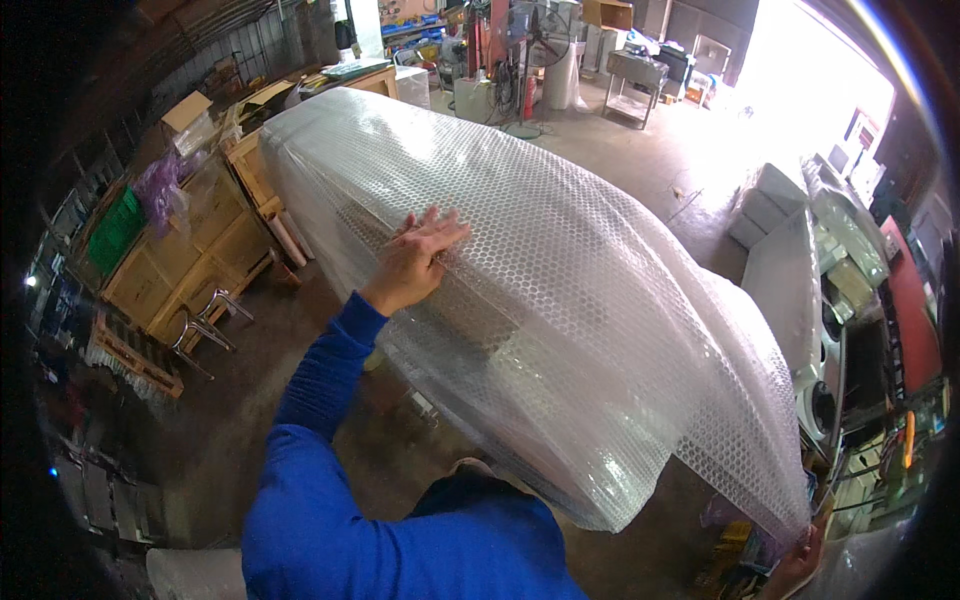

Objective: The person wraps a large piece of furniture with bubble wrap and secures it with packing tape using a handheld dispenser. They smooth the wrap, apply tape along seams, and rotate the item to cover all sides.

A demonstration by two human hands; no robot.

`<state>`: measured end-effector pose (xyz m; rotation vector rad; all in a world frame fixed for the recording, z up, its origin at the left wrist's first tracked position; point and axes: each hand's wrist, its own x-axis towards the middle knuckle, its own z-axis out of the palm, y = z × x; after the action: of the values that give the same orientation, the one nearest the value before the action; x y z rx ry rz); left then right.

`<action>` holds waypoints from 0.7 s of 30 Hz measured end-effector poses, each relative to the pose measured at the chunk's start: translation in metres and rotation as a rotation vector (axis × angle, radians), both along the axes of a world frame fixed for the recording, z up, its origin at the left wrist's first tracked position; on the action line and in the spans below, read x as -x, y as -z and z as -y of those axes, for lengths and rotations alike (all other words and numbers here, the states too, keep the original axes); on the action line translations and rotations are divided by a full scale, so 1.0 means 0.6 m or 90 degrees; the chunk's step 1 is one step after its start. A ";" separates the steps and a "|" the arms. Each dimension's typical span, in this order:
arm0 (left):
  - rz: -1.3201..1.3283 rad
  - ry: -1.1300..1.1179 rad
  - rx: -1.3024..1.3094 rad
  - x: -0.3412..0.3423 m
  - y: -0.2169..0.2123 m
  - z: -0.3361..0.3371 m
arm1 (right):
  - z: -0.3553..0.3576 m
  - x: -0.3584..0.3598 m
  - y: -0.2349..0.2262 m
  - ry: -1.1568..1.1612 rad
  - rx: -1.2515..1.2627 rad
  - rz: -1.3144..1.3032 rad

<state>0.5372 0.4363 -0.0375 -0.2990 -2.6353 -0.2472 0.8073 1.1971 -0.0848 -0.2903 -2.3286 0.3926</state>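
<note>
A wide sheet of clear bubble wrap drapes over a long, bulky shape that runs from the far left toward the lower right. What lies beneath is blurred by the plastic, so I cannot make out its kind. My left hand, in a blue sleeve, rests on top of the wrap near its left edge, with fingers stretched out. At the lower right, my right hand grips a hanging corner of the bubble wrap, partly hidden near the picture's edge. Between that corner and the covered shape, the sheet hangs in a loose fold.
Wooden crates and a metal-legged stool stand on the left. A pedestal fan and a small metal cart are at the back. White boxes and stacked goods line the right, near a bright doorway.
</note>
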 end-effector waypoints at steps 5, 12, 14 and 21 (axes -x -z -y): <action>0.028 0.099 -0.088 -0.001 0.029 0.028 | -0.026 -0.002 0.069 0.030 0.005 -0.038; 0.031 0.112 0.006 -0.016 0.008 0.005 | 0.012 0.011 0.096 0.036 0.187 -0.131; 0.039 0.113 0.008 -0.019 0.005 0.003 | 0.020 0.019 0.092 0.085 0.065 -0.074; 0.031 0.164 0.008 -0.022 0.004 0.003 | 0.020 0.025 0.148 0.108 0.172 -0.062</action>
<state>0.5503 0.4342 -0.0398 -0.6455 -2.6432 -0.3243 0.7924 1.1851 -0.1733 -0.5815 -2.1363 0.6237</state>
